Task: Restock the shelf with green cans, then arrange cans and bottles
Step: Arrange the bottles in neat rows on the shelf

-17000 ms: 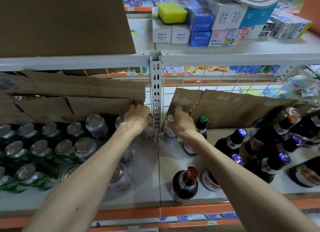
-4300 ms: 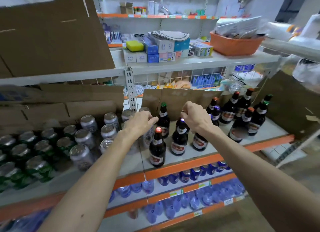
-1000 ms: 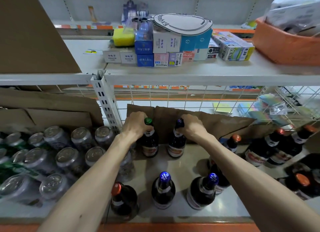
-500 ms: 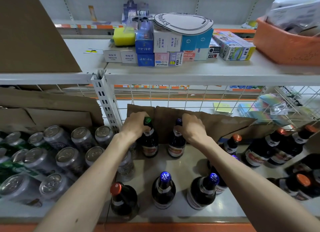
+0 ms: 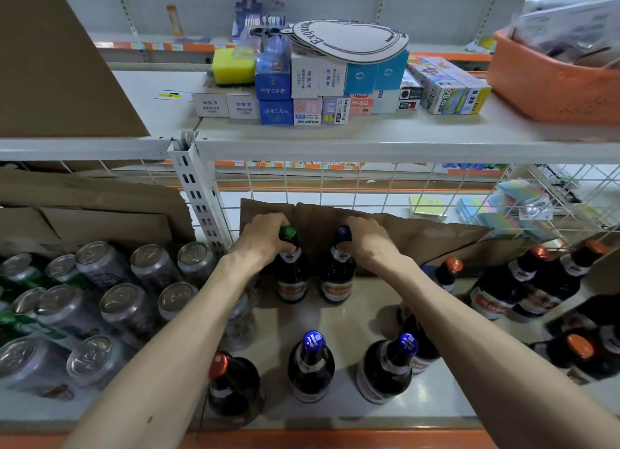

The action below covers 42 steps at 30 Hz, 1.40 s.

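Observation:
Two dark bottles stand upright at the back of the shelf (image 5: pixel 352 318), against brown cardboard. My left hand (image 5: pixel 261 240) grips the neck of the green-capped bottle (image 5: pixel 291 277). My right hand (image 5: pixel 365 244) grips the neck of the blue-capped bottle (image 5: pixel 337 281) beside it. At the shelf's front stand a red-capped bottle (image 5: pixel 231 388) and two blue-capped bottles (image 5: pixel 310 368), (image 5: pixel 385 371). Several silver-topped cans (image 5: pixel 127 311) fill the left section; green cans (image 5: pixel 20 321) show at the far left.
More dark bottles with orange caps (image 5: pixel 523 281) crowd the right of the shelf. A white slotted upright (image 5: pixel 198 193) and wire mesh back the shelf. Small boxes (image 5: pixel 302 96) and an orange basket (image 5: pixel 553 83) sit on the shelf above. Cardboard (image 5: pixel 84 214) leans behind the cans.
Over the last second both hands stay on the two rear bottles' necks, which hardly shift. Earlier I stood further back and handled cans and other bottles.

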{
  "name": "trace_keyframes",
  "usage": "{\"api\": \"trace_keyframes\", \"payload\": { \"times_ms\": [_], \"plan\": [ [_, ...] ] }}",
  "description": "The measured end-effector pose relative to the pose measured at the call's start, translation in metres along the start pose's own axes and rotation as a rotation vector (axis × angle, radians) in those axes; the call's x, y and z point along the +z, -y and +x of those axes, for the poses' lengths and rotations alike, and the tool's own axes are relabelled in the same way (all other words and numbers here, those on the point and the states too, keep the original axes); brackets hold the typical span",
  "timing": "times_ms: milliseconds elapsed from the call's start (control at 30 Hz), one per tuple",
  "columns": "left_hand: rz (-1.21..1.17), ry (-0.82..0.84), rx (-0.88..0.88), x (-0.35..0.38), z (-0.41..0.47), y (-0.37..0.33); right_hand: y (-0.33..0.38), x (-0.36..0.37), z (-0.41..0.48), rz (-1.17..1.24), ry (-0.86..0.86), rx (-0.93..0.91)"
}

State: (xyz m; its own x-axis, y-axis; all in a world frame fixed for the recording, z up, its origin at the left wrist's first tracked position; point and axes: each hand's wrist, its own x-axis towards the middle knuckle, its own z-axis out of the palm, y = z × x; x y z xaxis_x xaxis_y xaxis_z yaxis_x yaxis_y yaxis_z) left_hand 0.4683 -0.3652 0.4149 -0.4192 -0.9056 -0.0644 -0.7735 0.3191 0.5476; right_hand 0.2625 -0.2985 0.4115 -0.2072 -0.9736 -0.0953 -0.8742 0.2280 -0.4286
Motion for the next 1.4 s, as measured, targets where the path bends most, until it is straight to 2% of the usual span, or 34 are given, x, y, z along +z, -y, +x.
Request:
{"api": "trace_keyframes", "payload": {
  "times_ms": [133,400,800,1000,1133,1200,1267,1400],
  "plan": [
    [-0.008,-0.025,-0.012,-0.001,0.000,0.002,-0.002,0.003,0.000,0.016,-0.008,0.011],
    [0.000,0.030,0.016,-0.005,0.000,0.005,-0.002,0.003,-0.003,0.036,-0.021,0.018],
    [0.017,0.076,-0.049,-0.004,-0.006,0.004,0.007,0.000,-0.022,0.036,-0.042,0.039],
    [0.047,0.008,-0.043,-0.010,-0.028,-0.005,0.025,-0.006,-0.057,0.007,-0.226,-0.019],
    [0.026,-0.214,-0.022,-0.014,-0.049,-0.010,0.039,-0.011,-0.084,0.012,-0.346,-0.063],
    [0.052,-0.250,-0.006,-0.018,-0.066,-0.013,0.042,-0.011,-0.098,0.009,-0.311,-0.074],
    [0.096,-0.217,0.006,-0.020,-0.090,-0.012,0.044,-0.007,-0.116,0.000,-0.245,-0.058],
    [0.012,-0.183,-0.004,-0.021,-0.141,-0.001,0.050,0.004,-0.152,0.004,-0.107,-0.010]
  ]
}}
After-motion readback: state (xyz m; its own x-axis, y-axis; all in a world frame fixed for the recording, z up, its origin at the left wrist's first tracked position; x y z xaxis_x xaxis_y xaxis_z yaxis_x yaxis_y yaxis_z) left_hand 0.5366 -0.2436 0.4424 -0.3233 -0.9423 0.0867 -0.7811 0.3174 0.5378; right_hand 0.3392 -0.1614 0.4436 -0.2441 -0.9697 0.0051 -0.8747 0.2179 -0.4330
